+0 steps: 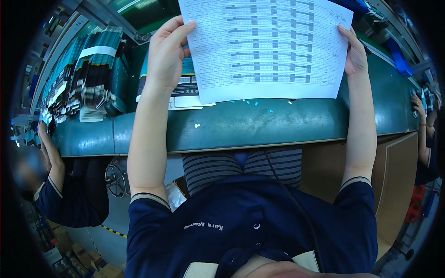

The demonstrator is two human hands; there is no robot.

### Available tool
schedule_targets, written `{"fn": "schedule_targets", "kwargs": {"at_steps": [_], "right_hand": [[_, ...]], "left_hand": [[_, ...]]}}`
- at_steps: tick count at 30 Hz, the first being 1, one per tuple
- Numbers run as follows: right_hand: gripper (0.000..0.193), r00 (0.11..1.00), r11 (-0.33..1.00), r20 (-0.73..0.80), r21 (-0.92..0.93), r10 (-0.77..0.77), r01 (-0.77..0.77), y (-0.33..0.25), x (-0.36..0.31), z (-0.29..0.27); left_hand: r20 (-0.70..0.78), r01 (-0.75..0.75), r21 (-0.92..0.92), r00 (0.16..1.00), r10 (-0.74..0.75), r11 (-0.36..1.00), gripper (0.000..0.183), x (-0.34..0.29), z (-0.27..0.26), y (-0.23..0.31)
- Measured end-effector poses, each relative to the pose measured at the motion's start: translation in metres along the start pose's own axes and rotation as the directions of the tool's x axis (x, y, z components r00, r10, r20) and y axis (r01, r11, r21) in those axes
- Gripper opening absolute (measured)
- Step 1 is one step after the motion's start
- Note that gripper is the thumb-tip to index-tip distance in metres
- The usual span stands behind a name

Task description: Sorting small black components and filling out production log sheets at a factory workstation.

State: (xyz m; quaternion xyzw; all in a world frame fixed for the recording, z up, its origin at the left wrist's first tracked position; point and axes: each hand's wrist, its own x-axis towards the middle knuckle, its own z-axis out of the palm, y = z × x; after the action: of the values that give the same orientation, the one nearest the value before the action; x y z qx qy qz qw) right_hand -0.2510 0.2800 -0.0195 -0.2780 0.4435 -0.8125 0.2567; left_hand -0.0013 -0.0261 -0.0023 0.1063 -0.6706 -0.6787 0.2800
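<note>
We pinch one printed sheet (269, 60) between thumb and fingers: left hand (168, 55) at its left edge, right hand (356, 55) at its right. The sheet is held over one green table (278, 125). Leftward, one white band (98, 51) wraps a bundle of cartons (95, 78). Below right, one cardboard box (396, 180); its contents we cannot make out.
</note>
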Motion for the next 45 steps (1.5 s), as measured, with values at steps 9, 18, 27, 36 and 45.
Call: {"fn": "schedule_targets", "kwargs": {"at_steps": [9,18,27,36,45], "right_hand": [[0.037,0.998,1.000,-0.060,0.002,-0.013,0.013,0.001,0.004,-0.013],[0.029,0.999,0.995,-0.006,0.091,0.031,-0.031,0.000,0.005,-0.017],[0.021,0.996,0.986,0.056,0.147,0.071,-0.078,0.000,0.006,-0.023],[0.024,0.996,0.985,0.037,0.145,0.084,-0.089,0.000,0.006,-0.023],[0.028,0.994,0.982,0.073,0.165,0.083,-0.094,0.000,0.006,-0.023]], "left_hand": [[0.040,0.016,-0.028,0.999,-0.015,0.999,0.018,0.004,-0.004,-0.004],[0.024,0.031,-0.014,0.999,-0.031,0.999,0.021,0.004,-0.003,-0.007],[0.009,0.020,-0.021,1.000,-0.020,1.000,0.021,0.002,-0.002,-0.005],[0.030,-0.003,-0.028,1.000,0.004,1.000,0.021,0.002,-0.002,-0.006],[0.029,-0.005,-0.004,1.000,0.005,1.000,0.023,0.001,-0.001,-0.006]]}}
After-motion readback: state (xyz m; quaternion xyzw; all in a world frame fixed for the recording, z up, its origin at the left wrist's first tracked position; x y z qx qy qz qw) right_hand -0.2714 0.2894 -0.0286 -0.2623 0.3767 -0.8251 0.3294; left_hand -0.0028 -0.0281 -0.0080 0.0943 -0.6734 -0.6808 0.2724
